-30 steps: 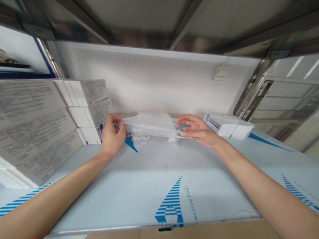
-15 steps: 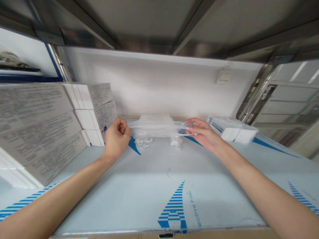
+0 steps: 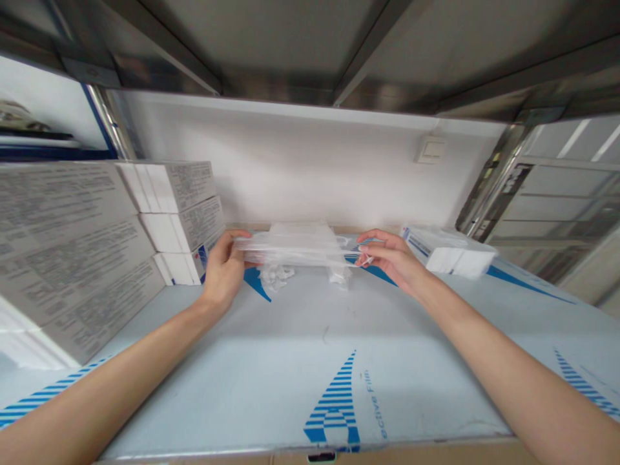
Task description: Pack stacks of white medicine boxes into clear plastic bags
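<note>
A bundle of thin, translucent plastic bags (image 3: 295,248) lies towards the back of the film-covered shelf, between my two hands. My left hand (image 3: 223,266) is at the bundle's left end, fingers curled around the plastic and partly hidden by it. At the opposite end, my right hand (image 3: 391,258) pinches loose strips of the plastic between thumb and fingers. Crumpled plastic ends (image 3: 277,278) hang down in front on the left, and another crumpled end (image 3: 340,276) sits lower right of the bundle.
White printed boxes (image 3: 181,223) stand stacked on the left, beside larger printed boxes (image 3: 62,258). A plastic-wrapped white pack (image 3: 450,250) lies on the right. A metal shelf (image 3: 281,51) hangs low overhead. A wall switch (image 3: 431,150) is behind.
My left hand's fingers have gone from a tight curl to a longer reach along the plastic's left end. My right hand has shifted slightly left, still pinching the strips.
</note>
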Tool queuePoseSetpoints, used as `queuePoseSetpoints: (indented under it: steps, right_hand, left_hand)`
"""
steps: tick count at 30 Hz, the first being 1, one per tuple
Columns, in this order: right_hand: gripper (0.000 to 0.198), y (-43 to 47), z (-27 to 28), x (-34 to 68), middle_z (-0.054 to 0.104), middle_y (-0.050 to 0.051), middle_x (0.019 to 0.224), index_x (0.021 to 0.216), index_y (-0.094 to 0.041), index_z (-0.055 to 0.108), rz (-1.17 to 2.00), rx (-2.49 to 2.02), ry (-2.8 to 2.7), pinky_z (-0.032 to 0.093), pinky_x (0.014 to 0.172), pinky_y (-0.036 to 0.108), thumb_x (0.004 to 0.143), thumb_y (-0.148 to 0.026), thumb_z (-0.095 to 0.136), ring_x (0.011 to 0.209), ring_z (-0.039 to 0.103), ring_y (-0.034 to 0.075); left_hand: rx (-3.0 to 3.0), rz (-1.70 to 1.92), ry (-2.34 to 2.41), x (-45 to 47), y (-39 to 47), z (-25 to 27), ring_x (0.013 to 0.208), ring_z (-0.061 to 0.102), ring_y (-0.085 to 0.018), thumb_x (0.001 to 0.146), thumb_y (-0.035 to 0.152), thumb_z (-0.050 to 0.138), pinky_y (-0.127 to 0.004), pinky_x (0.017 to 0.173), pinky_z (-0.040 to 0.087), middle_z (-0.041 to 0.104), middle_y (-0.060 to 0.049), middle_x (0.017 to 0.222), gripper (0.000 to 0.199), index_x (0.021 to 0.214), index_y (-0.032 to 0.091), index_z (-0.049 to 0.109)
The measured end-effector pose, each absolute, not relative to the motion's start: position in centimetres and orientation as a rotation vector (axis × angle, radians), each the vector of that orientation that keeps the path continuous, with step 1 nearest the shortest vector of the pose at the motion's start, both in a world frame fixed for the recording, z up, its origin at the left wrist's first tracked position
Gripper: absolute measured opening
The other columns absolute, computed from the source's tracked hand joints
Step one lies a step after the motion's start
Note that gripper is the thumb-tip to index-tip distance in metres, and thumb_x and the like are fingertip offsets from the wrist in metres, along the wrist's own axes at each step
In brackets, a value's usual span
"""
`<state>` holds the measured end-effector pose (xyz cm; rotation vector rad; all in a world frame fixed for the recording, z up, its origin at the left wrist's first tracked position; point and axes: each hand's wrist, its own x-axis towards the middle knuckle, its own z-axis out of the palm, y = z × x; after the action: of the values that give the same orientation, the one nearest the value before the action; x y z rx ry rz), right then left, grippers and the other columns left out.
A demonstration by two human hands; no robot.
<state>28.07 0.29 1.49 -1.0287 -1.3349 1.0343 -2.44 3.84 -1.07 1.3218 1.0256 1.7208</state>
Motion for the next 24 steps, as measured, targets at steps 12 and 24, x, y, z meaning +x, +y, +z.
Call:
queuePoseSetpoints:
  steps: [12, 24]
  right_hand:
    - [0.018, 1.6, 1.1, 29.3, 0.071, 0.001, 0.069, 0.076, -0.020, 0.069, 0.647, -1.078, -1.256, 0.049, 0.065, 0.026, 0.071, -0.036, 0.073, 0.071, 0.067, 0.016]
    - [0.087, -1.9, 1.7, 25.3, 0.073, 0.000, 0.098, 0.148, -0.039, 0.027, 1.392, -0.826, -1.498, 0.057, 0.071, 0.038, 0.077, -0.048, 0.076, 0.083, 0.071, 0.023]
  left_hand:
    - [1.107, 1.218, 0.529, -2.3, 0.2, 2.0, 0.093, 0.068, -0.029, 0.072, 0.038, 0.066, -0.044, 0.093, 0.054, 0.061, -0.005, 0.060, 0.031, 0.051, 0.020, 0.053]
    - [1.134, 1.179, 0.519, -1.5, -0.4, 1.4, 0.113, 0.068, -0.025, 0.075, 0.006, 0.072, -0.038, 0.097, 0.058, 0.069, 0.000, 0.101, 0.045, 0.112, 0.028, 0.058]
